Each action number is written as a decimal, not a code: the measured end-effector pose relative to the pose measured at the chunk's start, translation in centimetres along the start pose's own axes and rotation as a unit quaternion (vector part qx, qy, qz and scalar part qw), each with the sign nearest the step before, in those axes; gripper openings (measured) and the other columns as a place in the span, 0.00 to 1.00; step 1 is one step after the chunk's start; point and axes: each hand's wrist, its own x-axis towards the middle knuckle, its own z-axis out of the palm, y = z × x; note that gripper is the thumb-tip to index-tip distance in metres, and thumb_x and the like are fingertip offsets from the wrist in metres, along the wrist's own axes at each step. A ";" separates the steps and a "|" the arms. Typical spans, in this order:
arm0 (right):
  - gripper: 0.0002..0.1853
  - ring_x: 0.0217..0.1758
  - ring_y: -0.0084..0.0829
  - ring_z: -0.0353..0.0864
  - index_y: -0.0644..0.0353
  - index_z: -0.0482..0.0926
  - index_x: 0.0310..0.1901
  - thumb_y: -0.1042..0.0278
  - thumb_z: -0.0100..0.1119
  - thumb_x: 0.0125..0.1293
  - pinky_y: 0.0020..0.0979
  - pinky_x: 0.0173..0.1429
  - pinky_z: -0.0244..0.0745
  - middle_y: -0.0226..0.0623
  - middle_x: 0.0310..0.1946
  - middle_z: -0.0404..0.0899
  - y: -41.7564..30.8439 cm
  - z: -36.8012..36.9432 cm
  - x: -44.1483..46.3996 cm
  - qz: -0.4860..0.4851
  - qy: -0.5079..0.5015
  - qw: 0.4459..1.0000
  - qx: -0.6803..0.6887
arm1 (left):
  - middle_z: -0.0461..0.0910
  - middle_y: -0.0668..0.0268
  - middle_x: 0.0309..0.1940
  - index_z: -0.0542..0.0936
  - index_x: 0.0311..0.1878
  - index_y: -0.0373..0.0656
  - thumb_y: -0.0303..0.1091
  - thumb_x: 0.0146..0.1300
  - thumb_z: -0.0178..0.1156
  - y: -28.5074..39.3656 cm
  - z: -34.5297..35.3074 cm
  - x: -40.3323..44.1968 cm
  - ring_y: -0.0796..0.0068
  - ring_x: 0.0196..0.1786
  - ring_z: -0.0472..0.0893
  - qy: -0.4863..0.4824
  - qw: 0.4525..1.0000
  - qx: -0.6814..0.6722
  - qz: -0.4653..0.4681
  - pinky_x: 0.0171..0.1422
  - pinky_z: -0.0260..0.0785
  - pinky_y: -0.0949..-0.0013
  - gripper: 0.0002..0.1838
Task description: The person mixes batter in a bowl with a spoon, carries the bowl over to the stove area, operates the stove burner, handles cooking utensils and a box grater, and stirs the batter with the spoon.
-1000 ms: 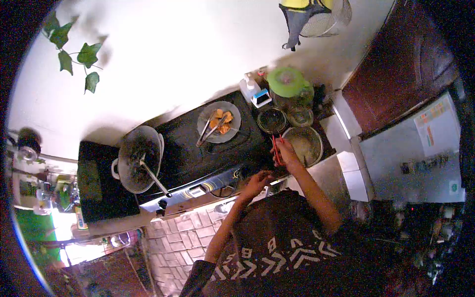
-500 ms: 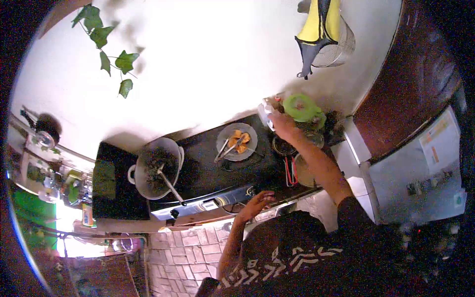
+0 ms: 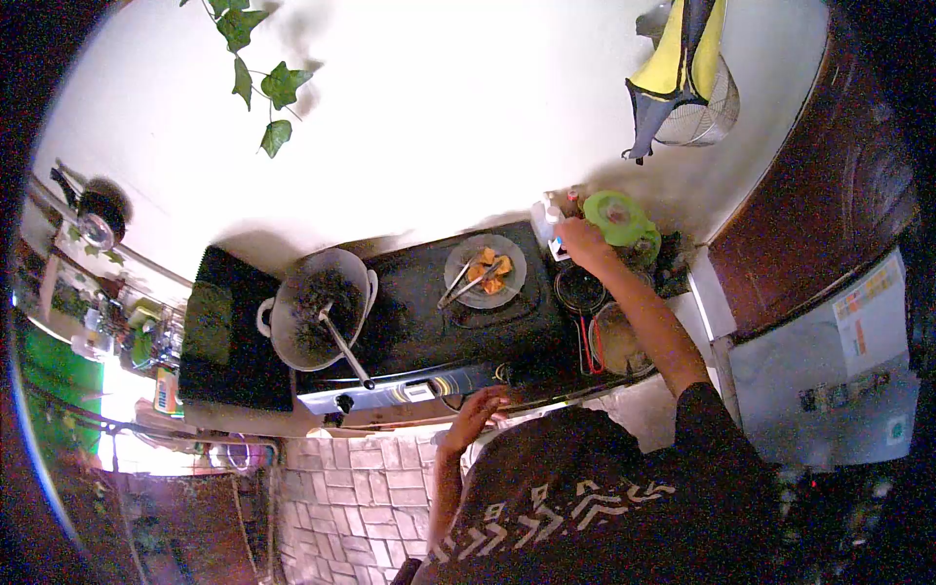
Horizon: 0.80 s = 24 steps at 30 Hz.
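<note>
Red handles (image 3: 598, 351) are jutting toward the bench's front edge (image 3: 234, 416), so a lowered forearm (image 3: 651, 320) could be tipping the dark pan (image 3: 580, 291), while the right hand (image 3: 583, 240) is hiding its grip at the blue-and-white box (image 3: 557, 251) near the back edge, left hand (image 3: 477, 415) hanging half-open, seemingly empty.

A hand could pass over the strip of stove top (image 3: 413, 281) between the wok (image 3: 290, 322) on the left and the plate (image 3: 516, 281). The ladle (image 3: 345, 345) juts over the wok's near rim, an obstacle there. Red handles (image 3: 598, 346) extend nearward on the right; farther, the green lid (image 3: 614, 216) seems to crowd the right hand (image 3: 585, 242), though detail is poor.
</note>
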 end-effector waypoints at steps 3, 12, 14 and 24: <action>0.10 0.43 0.49 0.82 0.57 0.83 0.39 0.73 0.61 0.54 0.47 0.45 0.78 0.48 0.35 0.81 0.6 0.3 -0.4 -0.030 0.015 0.999 -0.001 | 0.78 0.65 0.52 0.68 0.64 0.42 0.48 0.70 0.53 1.9 0.3 1.7 0.73 0.48 0.78 -0.042 0.999 0.011 0.026 0.51 0.72 0.70 0.26; 0.11 0.43 0.48 0.80 0.56 0.84 0.39 0.71 0.64 0.51 0.45 0.49 0.74 0.48 0.36 0.80 0.0 0.3 -1.5 -0.007 0.054 0.995 0.087 | 0.77 0.60 0.51 0.68 0.62 0.37 0.49 0.69 0.54 -0.3 8.5 12.9 0.68 0.49 0.78 -0.240 0.964 0.101 -0.055 0.53 0.72 0.70 0.28; 0.11 0.43 0.48 0.80 0.56 0.84 0.39 0.71 0.64 0.51 0.45 0.49 0.74 0.47 0.37 0.80 -0.1 -0.1 -1.8 -0.003 0.053 0.992 0.110 | 0.79 0.61 0.50 0.71 0.59 0.37 0.47 0.70 0.54 -2.0 10.4 15.1 0.70 0.45 0.80 -0.259 0.957 0.099 -0.087 0.48 0.74 0.69 0.24; 0.11 0.41 0.47 0.80 0.55 0.84 0.39 0.72 0.63 0.52 0.46 0.46 0.74 0.46 0.36 0.80 1.0 3.2 -1.4 -0.036 0.136 0.982 0.128 | 0.83 0.64 0.46 0.76 0.55 0.39 0.38 0.72 0.51 0.3 12.5 15.4 0.74 0.43 0.80 -0.202 0.964 0.164 -0.046 0.48 0.75 0.69 0.16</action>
